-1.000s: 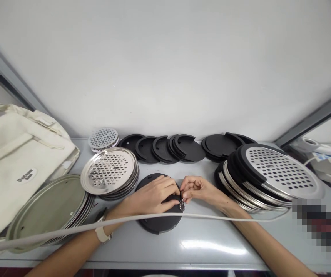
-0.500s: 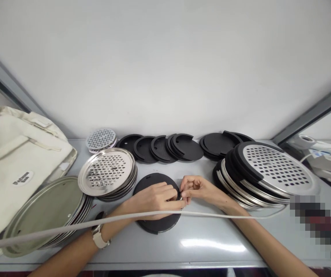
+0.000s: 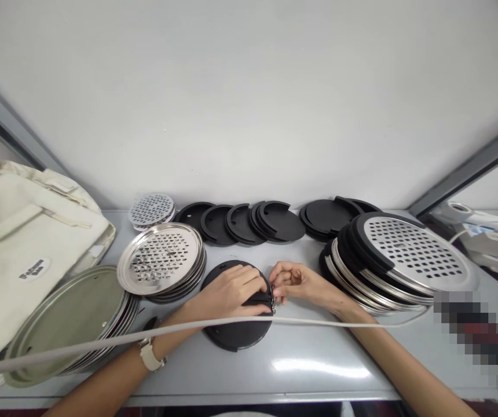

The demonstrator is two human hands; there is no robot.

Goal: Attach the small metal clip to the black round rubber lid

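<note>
A black round disc (image 3: 238,339) lies on the grey metal shelf in front of me. My left hand (image 3: 234,289) rests across it, thumb and fingers parted around a dark part near its right edge and pressing on it. At that edge is a small shiny metal piece (image 3: 274,302), too small to identify. My right hand (image 3: 292,282) pinches this piece between curled fingertips; its grip is partly hidden. A pale cable (image 3: 318,322) passes in front of both forearms.
Perforated steel discs (image 3: 166,258) and an olive oval tray (image 3: 66,324) are stacked at left, beside a cream cloth bag (image 3: 10,231). Black discs (image 3: 281,223) line the wall. At right stands a tall stack of black-rimmed perforated discs (image 3: 414,246).
My left thumb and index finger have spread apart, uncovering the dark part and more of the metal piece. The right hand has barely shifted, still pinching at the disc's edge.
</note>
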